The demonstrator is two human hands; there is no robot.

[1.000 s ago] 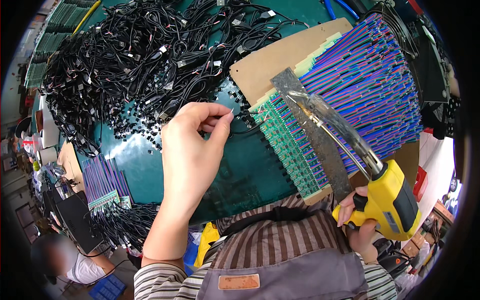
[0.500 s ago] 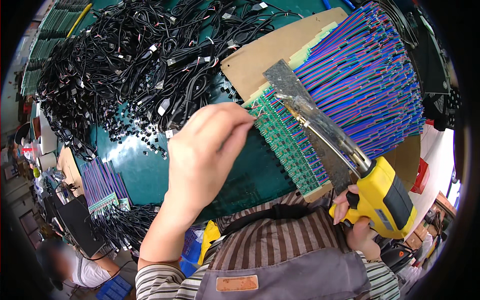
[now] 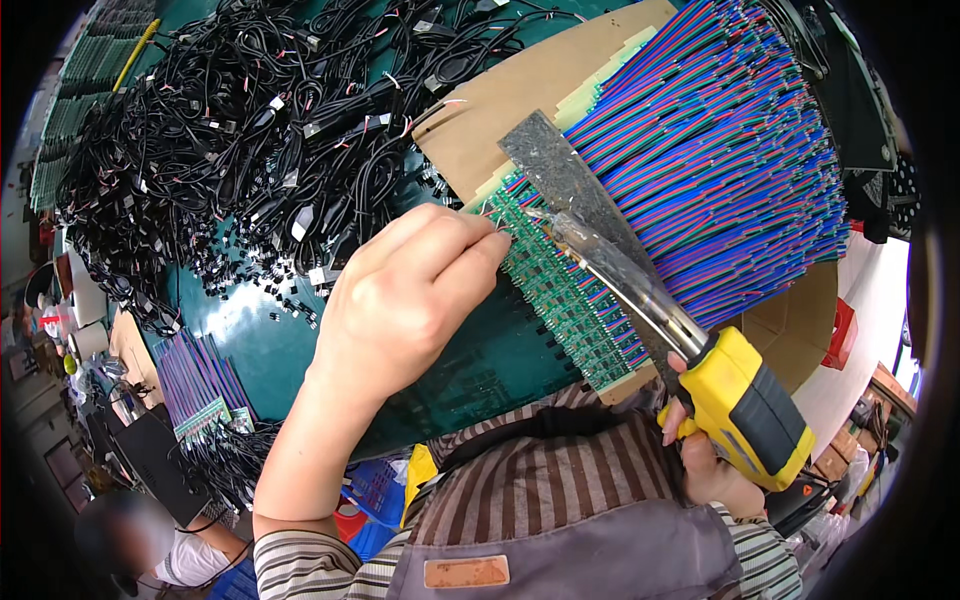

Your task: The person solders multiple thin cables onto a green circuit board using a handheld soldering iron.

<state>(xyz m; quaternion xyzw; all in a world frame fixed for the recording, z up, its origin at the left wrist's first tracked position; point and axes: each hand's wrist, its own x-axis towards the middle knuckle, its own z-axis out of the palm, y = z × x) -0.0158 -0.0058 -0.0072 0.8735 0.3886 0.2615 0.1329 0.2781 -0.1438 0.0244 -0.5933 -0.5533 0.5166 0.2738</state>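
The left hand (image 3: 410, 290) is pressing together beside the far end of the green circuit boards (image 3: 565, 310), hiding any contents. Nearer, on the right, the right hand (image 3: 712, 470) is gripping a yellow soldering iron (image 3: 745, 410).

The left forearm (image 3: 315, 450) is extended forward and angled inward, and the left hand (image 3: 405, 295) is turned with its back upward, thumb and forefinger drawn together at the tips (the remaining fingers are largely hidden). The right hand (image 3: 708, 465) is held nearer the body, well apart from the left, with its fingers curled into a grip.
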